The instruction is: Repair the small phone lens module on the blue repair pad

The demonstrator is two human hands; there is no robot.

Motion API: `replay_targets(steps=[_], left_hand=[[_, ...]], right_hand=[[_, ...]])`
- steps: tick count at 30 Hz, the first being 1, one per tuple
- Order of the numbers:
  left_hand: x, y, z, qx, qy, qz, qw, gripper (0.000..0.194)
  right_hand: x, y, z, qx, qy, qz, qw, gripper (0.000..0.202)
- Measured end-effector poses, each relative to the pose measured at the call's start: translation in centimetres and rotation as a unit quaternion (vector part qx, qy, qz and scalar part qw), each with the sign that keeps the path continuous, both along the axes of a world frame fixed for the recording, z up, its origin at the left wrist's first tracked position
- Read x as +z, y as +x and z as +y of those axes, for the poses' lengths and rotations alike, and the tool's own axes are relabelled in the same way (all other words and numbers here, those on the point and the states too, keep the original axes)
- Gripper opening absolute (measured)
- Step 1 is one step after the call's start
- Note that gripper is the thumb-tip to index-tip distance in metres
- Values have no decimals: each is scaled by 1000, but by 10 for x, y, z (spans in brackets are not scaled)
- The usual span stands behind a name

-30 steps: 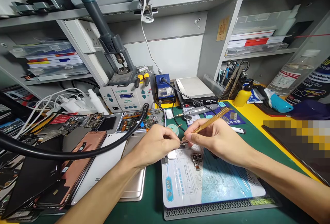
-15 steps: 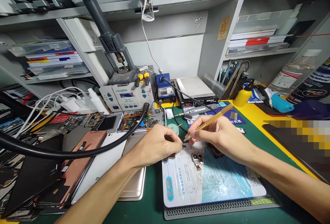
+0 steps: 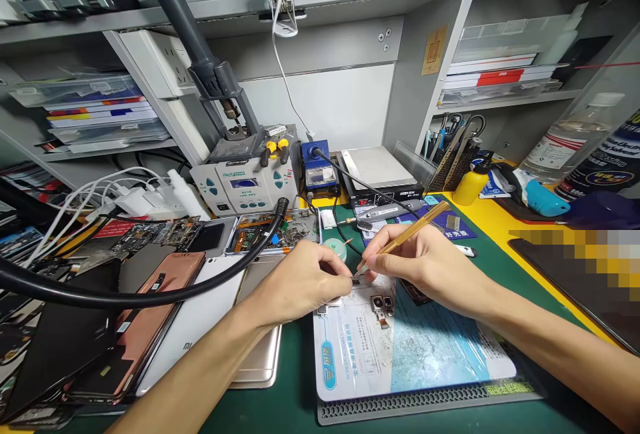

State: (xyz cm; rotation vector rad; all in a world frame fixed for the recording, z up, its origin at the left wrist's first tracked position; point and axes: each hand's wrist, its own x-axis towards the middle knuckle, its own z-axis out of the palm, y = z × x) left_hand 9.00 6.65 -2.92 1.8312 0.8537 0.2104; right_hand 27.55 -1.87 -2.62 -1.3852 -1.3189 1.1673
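My right hand [image 3: 425, 261] grips a slim gold-handled pointed tool [image 3: 411, 234] like a pen, its pale tip angled down to the left. My left hand [image 3: 307, 281] is closed in a pinch beside that tip. A small dark part [image 3: 356, 281] shows at my left fingertips, too small to name. Both hands are over a white and blue printed mat [image 3: 440, 354]. A dual camera module [image 3: 381, 303] with a short flex tail lies on it, between and below the hands. A dark phone part [image 3: 414, 292] sits partly hidden under my right hand.
Phones and a white back cover [image 3: 193, 314] are stacked at left, crossed by a thick black hose [image 3: 150, 299]. A hot-air station [image 3: 245, 184], a heating plate [image 3: 377, 171] and a yellow bottle [image 3: 470, 184] stand behind. A round green tub [image 3: 336, 247] is beside my left hand.
The tool's tip has shifted slightly down and left, toward my left fingertips. A light metallic part under my left hand shows brighter. Both hands otherwise stay almost in place.
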Motion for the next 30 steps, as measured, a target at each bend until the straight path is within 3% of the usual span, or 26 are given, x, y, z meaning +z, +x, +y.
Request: replay_targets(steps=[30], left_hand=[[1,-1,-1,1,1,-27,1000,4]], right_hand=[[1,3,2,-13,-6,-21,1000,5]])
